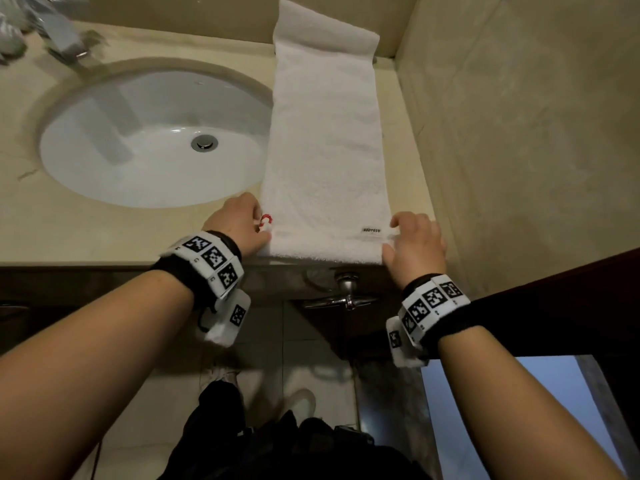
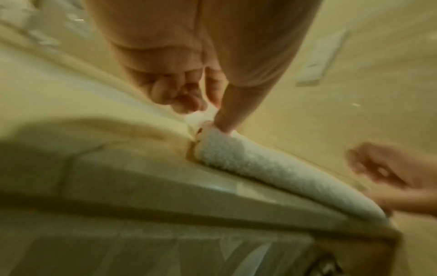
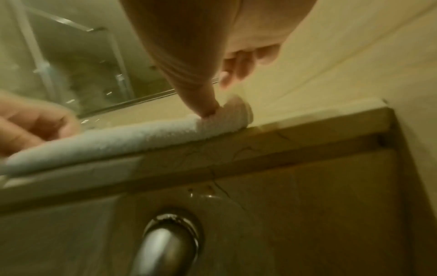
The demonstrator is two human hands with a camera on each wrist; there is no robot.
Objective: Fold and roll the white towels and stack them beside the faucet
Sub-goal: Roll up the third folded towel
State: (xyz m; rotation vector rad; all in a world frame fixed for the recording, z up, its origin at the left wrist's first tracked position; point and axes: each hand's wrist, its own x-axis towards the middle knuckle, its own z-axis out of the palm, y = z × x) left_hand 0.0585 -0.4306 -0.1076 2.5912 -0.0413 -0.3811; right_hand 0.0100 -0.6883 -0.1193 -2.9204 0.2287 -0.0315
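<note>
Dim warm light; wrist views blurred and soft, head view edge-warped

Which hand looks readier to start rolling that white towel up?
Left, by a little. The left hand pinches the near corner of the towel between thumb and fingers; the right hand only presses its thumb on the other corner, fingers lifted. Rolling probably needs both.

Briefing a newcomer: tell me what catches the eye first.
A long strip of white towel lies on the counter right of the sink, its far end curling up the back wall. At its near end the left hand pinches one corner; the thumb of the right hand presses the other.
</note>
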